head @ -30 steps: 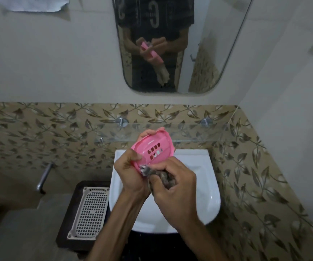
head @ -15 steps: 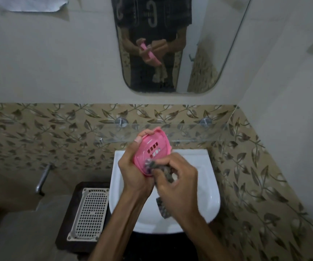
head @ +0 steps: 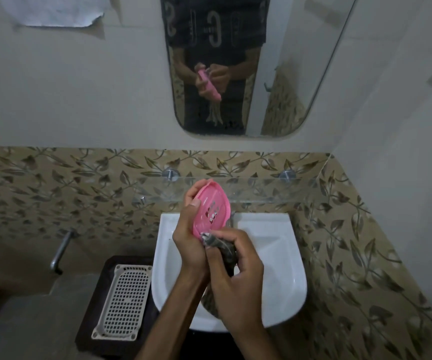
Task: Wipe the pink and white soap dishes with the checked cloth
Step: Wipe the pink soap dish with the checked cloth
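Over the basin [head: 282, 258], left hand [head: 191, 245] grips pink dish [head: 211, 206].

A dim bathroom: a white sink [head: 282, 255] under a glass shelf [head: 261, 189], leaf-patterned tiles [head: 53, 193] below plain pale wall [head: 79, 87], and a rounded mirror [head: 287, 74] above.

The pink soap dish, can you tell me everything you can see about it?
The pink soap dish is an oval of shiny pink plastic with a raised rim and small slots cut in its middle. It is held tilted, nearly on edge, above the white sink, its hollow side facing the camera. The left hand grips its left rim and lower end. The right hand presses the bunched checked cloth against its bottom edge. The mirror shows its back side, also pink.
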